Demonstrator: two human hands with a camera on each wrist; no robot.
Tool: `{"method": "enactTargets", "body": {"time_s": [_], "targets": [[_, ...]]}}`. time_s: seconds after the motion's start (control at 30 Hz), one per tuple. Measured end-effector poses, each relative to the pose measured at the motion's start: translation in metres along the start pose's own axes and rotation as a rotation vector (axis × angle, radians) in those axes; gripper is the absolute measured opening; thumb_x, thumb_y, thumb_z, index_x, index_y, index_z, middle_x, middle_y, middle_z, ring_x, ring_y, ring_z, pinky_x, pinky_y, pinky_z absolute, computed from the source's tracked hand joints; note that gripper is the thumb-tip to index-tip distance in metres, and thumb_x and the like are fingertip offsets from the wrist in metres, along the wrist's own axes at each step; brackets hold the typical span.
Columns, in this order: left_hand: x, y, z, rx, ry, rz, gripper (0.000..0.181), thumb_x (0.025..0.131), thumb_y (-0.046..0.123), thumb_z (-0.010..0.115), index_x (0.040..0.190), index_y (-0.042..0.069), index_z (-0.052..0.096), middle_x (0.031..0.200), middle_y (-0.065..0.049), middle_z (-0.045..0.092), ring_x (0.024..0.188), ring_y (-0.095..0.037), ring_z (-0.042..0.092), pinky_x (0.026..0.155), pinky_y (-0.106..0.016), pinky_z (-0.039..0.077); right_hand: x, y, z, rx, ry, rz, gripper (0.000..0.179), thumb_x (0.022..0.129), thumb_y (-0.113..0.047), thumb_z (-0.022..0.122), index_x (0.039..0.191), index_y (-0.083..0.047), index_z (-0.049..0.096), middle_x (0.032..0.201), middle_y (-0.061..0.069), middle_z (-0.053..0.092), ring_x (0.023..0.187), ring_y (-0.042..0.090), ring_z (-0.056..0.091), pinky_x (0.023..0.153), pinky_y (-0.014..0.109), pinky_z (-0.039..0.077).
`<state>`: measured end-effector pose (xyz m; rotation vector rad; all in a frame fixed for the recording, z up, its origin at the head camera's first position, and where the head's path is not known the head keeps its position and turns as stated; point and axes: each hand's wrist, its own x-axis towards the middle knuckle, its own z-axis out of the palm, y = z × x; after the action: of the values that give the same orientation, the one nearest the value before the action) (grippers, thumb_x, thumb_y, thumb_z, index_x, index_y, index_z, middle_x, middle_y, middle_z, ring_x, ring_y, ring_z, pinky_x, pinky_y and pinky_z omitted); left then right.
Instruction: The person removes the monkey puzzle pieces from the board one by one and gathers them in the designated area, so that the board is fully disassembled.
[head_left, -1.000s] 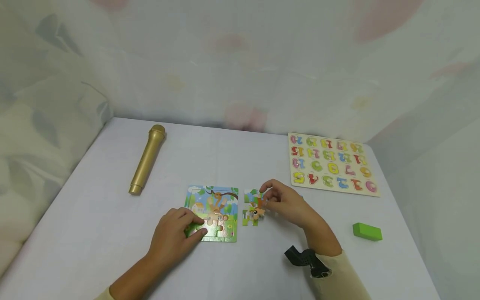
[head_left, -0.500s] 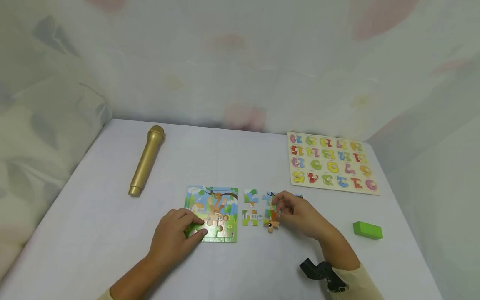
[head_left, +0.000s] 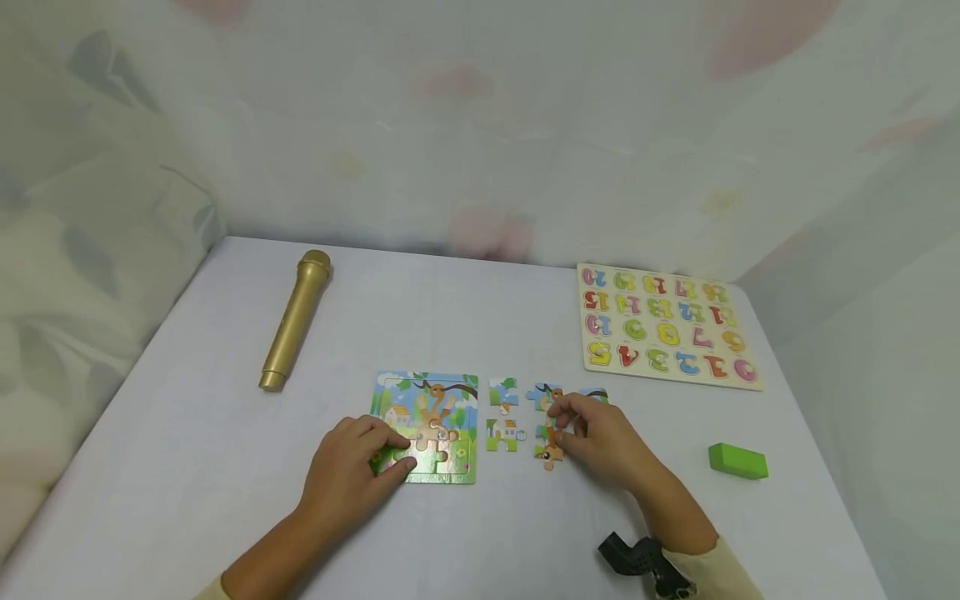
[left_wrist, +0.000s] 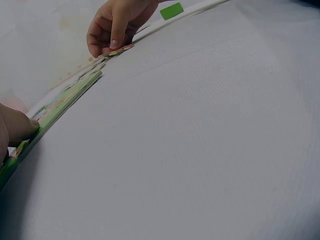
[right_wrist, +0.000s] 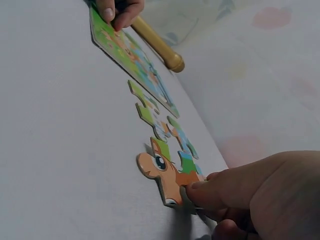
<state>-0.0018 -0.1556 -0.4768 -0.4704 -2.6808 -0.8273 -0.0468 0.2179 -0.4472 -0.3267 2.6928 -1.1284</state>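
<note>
The animal-face piece (right_wrist: pixel 165 167) lies at the right edge of the loose group, pinched by the right grip (head_left: pixel 600 437), thumb on its upper face; the other fingers are hidden below, so whether it is fully lifted is hard to say. Just left, a tree piece (head_left: pixel 503 390) and a house piece (head_left: pixel 500 437) lie loose, outside the puzzle board (head_left: pixel 450 479). Cut lines in its lower part suggest some pieces are fitted; the jigsaw looks only part-done. The left grip (head_left: pixel 345 462), fingers relaxed, rests on that board. All sit on the desk (head_left: pixel 465 542).
</note>
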Motion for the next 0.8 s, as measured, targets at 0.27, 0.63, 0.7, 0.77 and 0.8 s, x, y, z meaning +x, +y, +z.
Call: {"method": "enactTargets", "body": {"time_s": [0.27, 0.63, 0.7, 0.77, 0.8], "targets": [[-0.0003, -0.0008, 0.0005, 0.004, -0.002, -0.002, 0.025, 0.074, 0.028, 0.097, 0.093, 0.026, 0.080, 0.093, 0.018, 0.067, 0.080, -0.005, 0.048, 0.068, -0.029, 0.041, -0.0015, -0.0049, 0.0014, -0.088, 0.045, 0.006, 0.022, 0.091, -0.003, 0.081, 0.107, -0.016, 0.076, 0.095, -0.009, 0.068, 0.071, 0.010, 0.050, 0.064, 0.027, 0.044], [-0.0001, -0.0020, 0.0009, 0.007, -0.006, -0.004, 0.023, 0.075, 0.029, 0.096, 0.092, 0.027, 0.080, 0.093, 0.018, 0.066, 0.080, -0.005, 0.048, 0.068, -0.029, 0.041, -0.0019, -0.0044, 0.0045, -0.130, 0.087, -0.025, 0.021, 0.090, -0.003, 0.083, 0.106, -0.017, 0.078, 0.094, -0.010, 0.069, 0.069, 0.009, 0.049, 0.063, 0.027, 0.044], [0.0001, -0.0015, 0.0008, 0.005, -0.008, -0.001, 0.023, 0.076, 0.029, 0.096, 0.093, 0.027, 0.080, 0.093, 0.018, 0.066, 0.081, -0.005, 0.049, 0.069, -0.029, 0.041, -0.0023, -0.0034, 0.0034, -0.120, 0.093, -0.026, 0.021, 0.090, -0.003, 0.082, 0.105, -0.018, 0.078, 0.093, -0.011, 0.068, 0.071, 0.008, 0.051, 0.064, 0.027, 0.045], [0.0000, -0.0007, 0.0004, 0.005, -0.010, 0.001, 0.022, 0.077, 0.029, 0.095, 0.093, 0.026, 0.080, 0.093, 0.017, 0.067, 0.081, -0.005, 0.049, 0.069, -0.029, 0.042, -0.0026, -0.0027, 0.0007, -0.106, 0.113, -0.030, 0.020, 0.091, -0.003, 0.079, 0.105, -0.018, 0.078, 0.094, -0.012, 0.068, 0.073, 0.009, 0.053, 0.066, 0.027, 0.047], [-0.0002, -0.0002, 0.0001, 0.006, -0.011, 0.000, 0.021, 0.078, 0.029, 0.095, 0.093, 0.026, 0.081, 0.093, 0.017, 0.067, 0.082, -0.005, 0.049, 0.069, -0.029, 0.042, -0.0025, -0.0023, -0.0008, -0.095, 0.125, -0.032, 0.020, 0.092, -0.003, 0.078, 0.105, -0.018, 0.078, 0.094, -0.012, 0.068, 0.075, 0.010, 0.055, 0.068, 0.027, 0.048]]}}
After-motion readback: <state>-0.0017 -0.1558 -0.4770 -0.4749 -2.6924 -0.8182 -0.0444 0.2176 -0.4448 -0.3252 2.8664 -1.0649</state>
